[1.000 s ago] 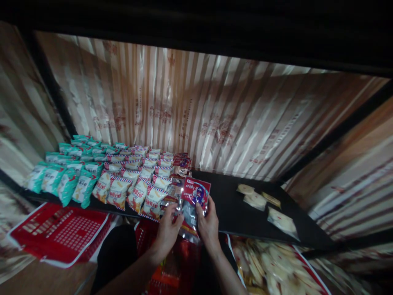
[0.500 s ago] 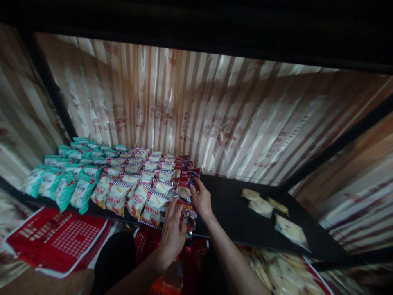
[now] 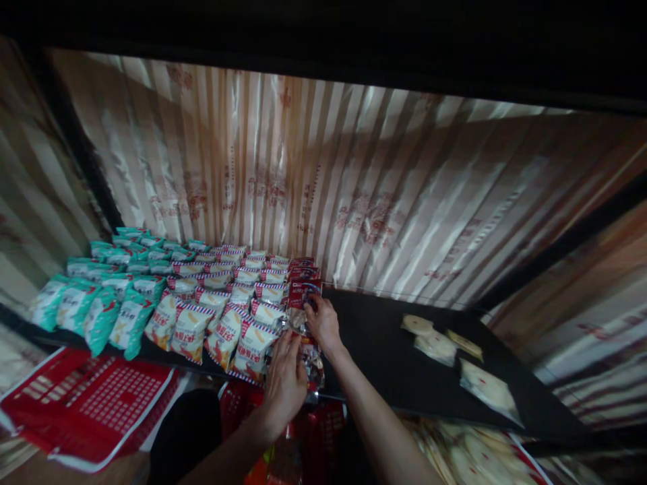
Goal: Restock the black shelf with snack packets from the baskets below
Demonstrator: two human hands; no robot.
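Observation:
My right hand (image 3: pixel 322 323) reaches onto the black shelf (image 3: pixel 384 350) and pinches a dark red snack packet (image 3: pixel 302 294) at the right end of the packet rows. My left hand (image 3: pixel 286 377) is at the shelf's front edge, fingers closed on clear-and-red packets (image 3: pixel 309 353) lying there. To the left stand rows of red-and-white striped snack bags (image 3: pixel 222 316) and teal bags (image 3: pixel 101 296).
Round biscuits in clear wrappers (image 3: pixel 445 347) lie on the right part of the shelf. A red basket (image 3: pixel 85 397) sits below at the left. More wrapped biscuits (image 3: pixel 480 458) lie below at the right. A striped wall (image 3: pixel 323 175) backs the shelf.
My right hand carried the red packet from in front of me up and back onto the shelf, into the packet row. My left hand moved onto the packets at the shelf edge.

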